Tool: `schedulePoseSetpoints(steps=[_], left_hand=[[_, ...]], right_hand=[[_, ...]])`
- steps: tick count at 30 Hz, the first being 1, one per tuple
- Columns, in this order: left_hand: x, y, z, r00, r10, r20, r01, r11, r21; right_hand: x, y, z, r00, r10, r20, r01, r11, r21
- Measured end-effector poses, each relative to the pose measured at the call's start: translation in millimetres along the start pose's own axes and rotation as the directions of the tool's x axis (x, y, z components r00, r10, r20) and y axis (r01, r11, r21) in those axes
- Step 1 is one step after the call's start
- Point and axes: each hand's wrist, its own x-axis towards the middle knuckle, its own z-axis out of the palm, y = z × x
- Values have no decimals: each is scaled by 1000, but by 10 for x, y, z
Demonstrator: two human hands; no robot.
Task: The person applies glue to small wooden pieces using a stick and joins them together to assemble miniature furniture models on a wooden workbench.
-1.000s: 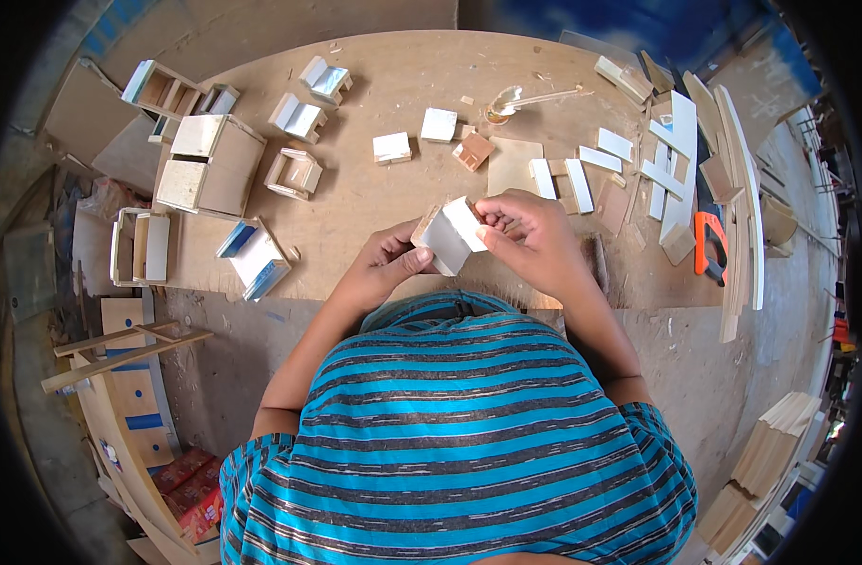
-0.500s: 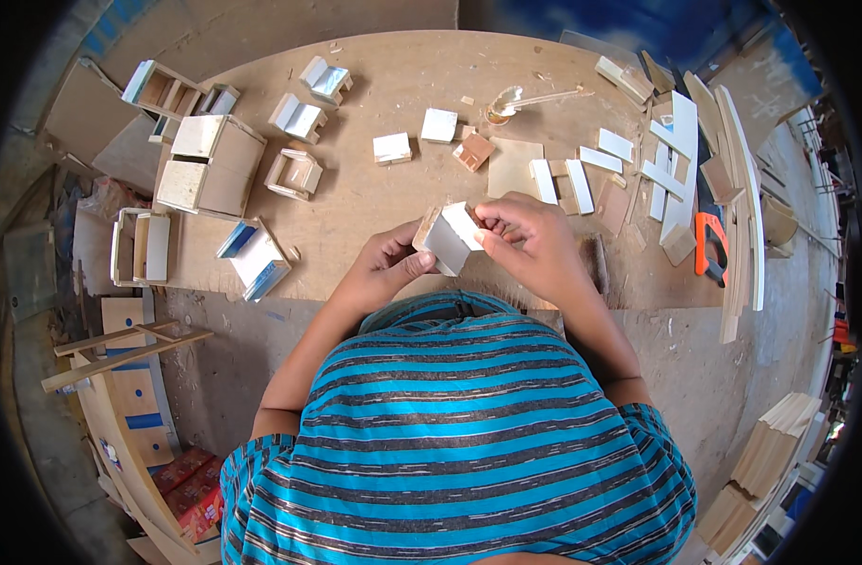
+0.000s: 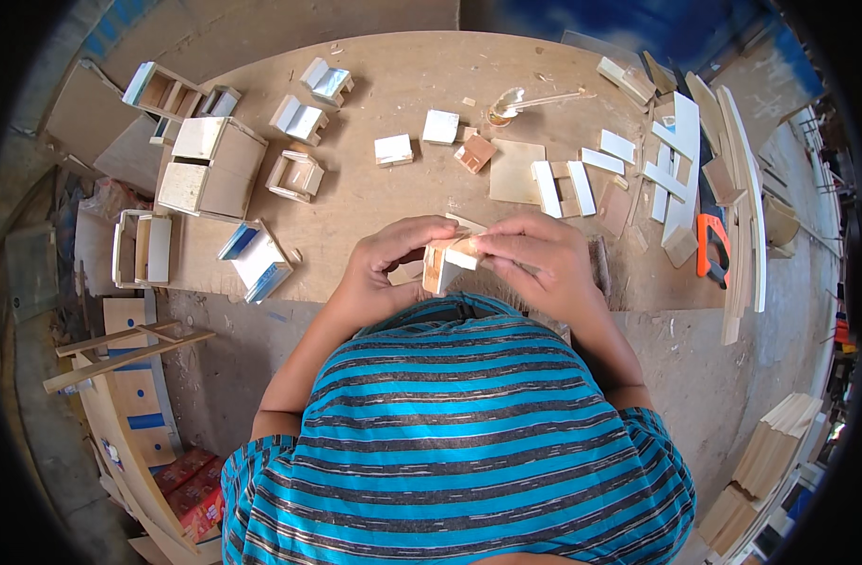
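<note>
Close to my body, over the near edge of the table, a small wooden toy chair [image 3: 440,270] is held between both hands. Its brown raw-wood edges face up, and a white face shows on its near side. My left hand [image 3: 388,264] is closed around the left side, fingers over the far edge and thumb below. On the other side my right hand [image 3: 542,259] pinches the right end between thumb and fingers. Ahead of them lie two small white-topped wooden blocks [image 3: 440,126] and a brown piece [image 3: 474,153].
A small pot of glue with a stick [image 3: 506,108] stands at the back. Several miniature furniture pieces [image 3: 299,120] and a wooden cabinet [image 3: 214,168] occupy the left. White strips [image 3: 671,179], a thin board [image 3: 517,171] and an orange-handled saw [image 3: 711,250] lie to the right.
Both hands have turned the toy chair, so its brown edges now face up instead of its white inner faces. The left hand's fingers have shifted to the far side.
</note>
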Motion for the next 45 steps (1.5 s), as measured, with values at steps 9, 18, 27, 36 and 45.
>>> schedulePoseSetpoints(steps=[9,18,27,36,45], left_hand=[[12,126,1,970,241,-7,-224,913,340],[2,127,3,968,249,-16,-228,909,348],[-4,106,5,973,232,-15,-215,922,320],[-58,-212,28,990,-137,43,143,945,-295],[27,-277,116,938,-347,13,263,687,-677]], right_hand=[[-17,-82,-25,980,-187,-64,181,979,-97],[-12,-85,-15,947,-315,-67,295,932,-211],[-2,-116,-20,951,-301,-67,280,935,-218],[80,-72,-3,993,24,-115,-30,998,-51],[20,300,97,919,392,39,-353,776,523]])
